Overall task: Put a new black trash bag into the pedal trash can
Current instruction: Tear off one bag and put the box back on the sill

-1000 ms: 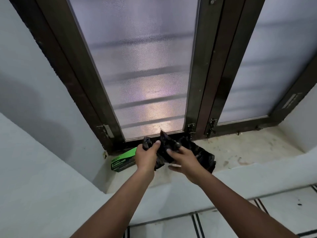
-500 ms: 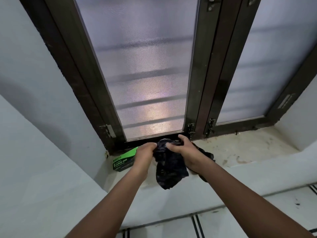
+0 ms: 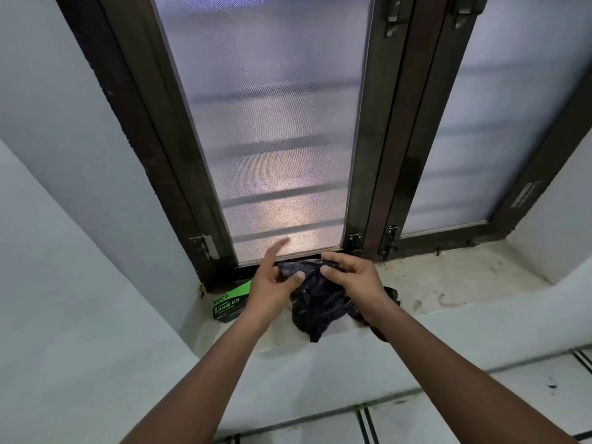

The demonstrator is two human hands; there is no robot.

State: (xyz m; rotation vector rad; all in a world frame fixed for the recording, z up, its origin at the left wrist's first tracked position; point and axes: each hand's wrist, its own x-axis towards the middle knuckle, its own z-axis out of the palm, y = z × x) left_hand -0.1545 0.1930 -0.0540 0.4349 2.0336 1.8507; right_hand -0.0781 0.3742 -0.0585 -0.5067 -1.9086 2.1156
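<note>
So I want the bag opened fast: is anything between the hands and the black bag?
Nothing visible. The right hand already pinches the black bag at its top edge; the left hand touches it, fingers spread. The green box sits aside, left.

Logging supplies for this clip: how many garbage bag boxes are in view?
1. The green garbage bag box lies on the windowsill, left of the black trash bag, partly behind the left hand. Others may be hidden.

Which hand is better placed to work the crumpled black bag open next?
Probably the left hand: its fingers are spread and mostly free beside the bag's top edge, while the right hand already pinches the bag and can anchor it above the sill.
</note>
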